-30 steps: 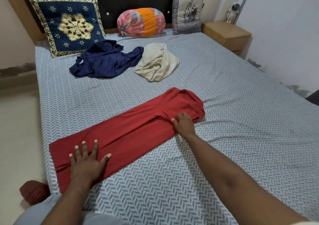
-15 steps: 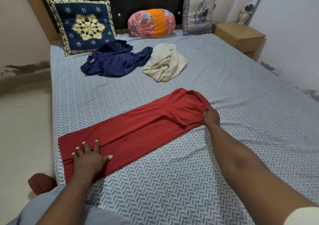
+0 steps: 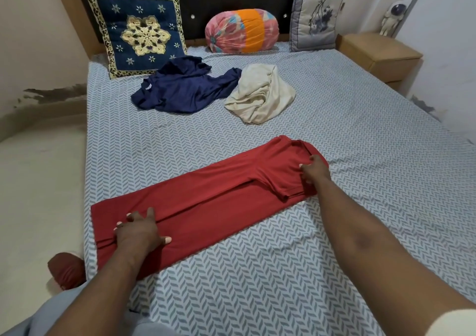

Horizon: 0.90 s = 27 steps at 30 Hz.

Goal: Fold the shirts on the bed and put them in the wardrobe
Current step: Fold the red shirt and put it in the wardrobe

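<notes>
1. Head view: the red shirt point(image 3: 206, 201) lay on the bed point(image 3: 334, 129), folded into a long strip.
2. Left hand point(image 3: 140, 232) and right hand point(image 3: 315, 173) had fingers clamped on its opposite ends, probably to fold it crosswise.

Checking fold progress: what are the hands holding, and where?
The red shirt: left hand has its grip on the hem end, right hand on the collar end.

Matt red cloth shirt point(image 3: 206, 201); wooden nightstand point(image 3: 378, 54)
</notes>
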{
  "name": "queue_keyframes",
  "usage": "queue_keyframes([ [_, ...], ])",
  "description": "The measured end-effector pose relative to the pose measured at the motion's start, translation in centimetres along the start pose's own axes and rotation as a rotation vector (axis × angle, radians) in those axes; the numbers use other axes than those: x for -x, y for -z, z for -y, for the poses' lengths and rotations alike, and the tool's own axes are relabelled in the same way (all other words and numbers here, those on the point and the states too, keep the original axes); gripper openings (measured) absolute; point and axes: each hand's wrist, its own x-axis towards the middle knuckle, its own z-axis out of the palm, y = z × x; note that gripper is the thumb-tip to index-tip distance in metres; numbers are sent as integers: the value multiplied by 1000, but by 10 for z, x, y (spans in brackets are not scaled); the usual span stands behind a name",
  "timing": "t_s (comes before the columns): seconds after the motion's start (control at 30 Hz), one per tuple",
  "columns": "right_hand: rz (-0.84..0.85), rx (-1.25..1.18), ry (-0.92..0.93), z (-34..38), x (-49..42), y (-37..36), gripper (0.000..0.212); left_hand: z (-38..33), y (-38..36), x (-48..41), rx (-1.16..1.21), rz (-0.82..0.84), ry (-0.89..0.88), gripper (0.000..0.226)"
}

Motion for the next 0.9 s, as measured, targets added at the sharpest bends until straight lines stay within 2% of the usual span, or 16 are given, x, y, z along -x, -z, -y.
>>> queue_keyframes([
  [0.2,30,-186,-13,54,19,9,17,-2,5,-6,-31,10,-18,124],
  [0.3,-2,-322,1,64,2,8,18,-5,9,-8,-45,27,-4,128],
  [0.4,-63,-334,-13,64,-8,9,10,-8,15,-8,-66,55,17,130],
  [0.53,-40,-80,-25,54,2,7,13,-12,19,-10,-88,84,39,132],
  [0.73,-241,143,45,48,4,1,19,-17,26,-9,-102,116,69,135],
  [0.83,-284,382,173,42,8,-4,37,-20,28,-10,-121,129,80,136],
  [0.9,-266,419,339,46,10,-12,45,-22,30,-10,-126,140,100,138],
])
